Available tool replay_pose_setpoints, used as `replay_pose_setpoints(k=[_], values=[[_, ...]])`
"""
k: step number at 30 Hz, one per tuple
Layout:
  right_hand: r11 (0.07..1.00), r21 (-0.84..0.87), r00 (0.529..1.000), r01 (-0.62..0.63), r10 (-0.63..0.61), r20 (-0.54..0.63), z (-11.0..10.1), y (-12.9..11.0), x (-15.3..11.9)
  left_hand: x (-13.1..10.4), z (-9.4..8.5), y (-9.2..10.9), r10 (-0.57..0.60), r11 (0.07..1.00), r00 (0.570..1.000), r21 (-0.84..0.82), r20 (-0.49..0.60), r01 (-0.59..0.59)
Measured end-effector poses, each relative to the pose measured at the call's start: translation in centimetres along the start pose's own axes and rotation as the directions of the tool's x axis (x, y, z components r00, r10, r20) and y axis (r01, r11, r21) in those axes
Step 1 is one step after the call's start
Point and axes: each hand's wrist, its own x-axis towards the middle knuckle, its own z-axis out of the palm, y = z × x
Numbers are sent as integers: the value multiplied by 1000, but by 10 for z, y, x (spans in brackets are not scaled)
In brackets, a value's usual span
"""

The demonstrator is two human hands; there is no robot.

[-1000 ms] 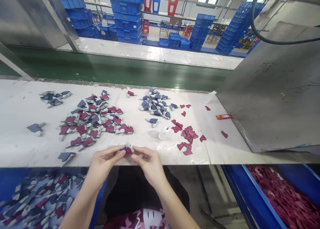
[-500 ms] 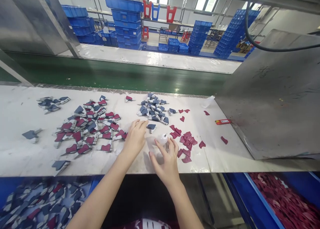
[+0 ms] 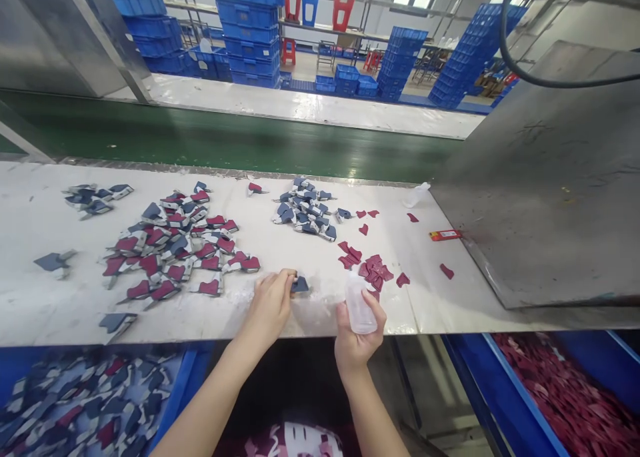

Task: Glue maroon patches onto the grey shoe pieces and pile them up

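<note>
My left hand (image 3: pixel 270 307) pinches a small dark-blue and white plastic part (image 3: pixel 300 284) just above the white bench. In my right hand (image 3: pixel 361 337) is a translucent white squeeze bottle (image 3: pixel 359 304), with fingers wrapped round it. Its upper end lies close to a heap of maroon flat pieces (image 3: pixel 375 270), some partly hidden behind the bottle. Behind my hands sits a pile of blue-and-white parts (image 3: pixel 307 210). Left of my left hand spreads a larger pile of parts with maroon or blue faces (image 3: pixel 170 244).
A blue bin (image 3: pixel 187 377) of assembled parts stands below at left, another blue bin (image 3: pixel 520 390) of maroon pieces at right. A metal panel (image 3: pixel 555 190) bounds the bench's right side, near a red-orange packet (image 3: pixel 445 235). Behind runs a green conveyor belt (image 3: pixel 250 137).
My left hand has taken hold of the blue-and-white part and drawn it nearer. My right hand has picked up the bottle and moved right with it.
</note>
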Motion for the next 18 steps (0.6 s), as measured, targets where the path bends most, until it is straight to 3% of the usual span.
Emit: replay_pose_setpoints(k=[6,18], values=[[999,-11,996,52,-52,72,-6,-10,6,-18,4,-10,35,999,999,-29,38,-34],[996,-88,992,-30,41,122,-2,-19,10,-21,13,-18,34,999,999,-18,-28,-34]])
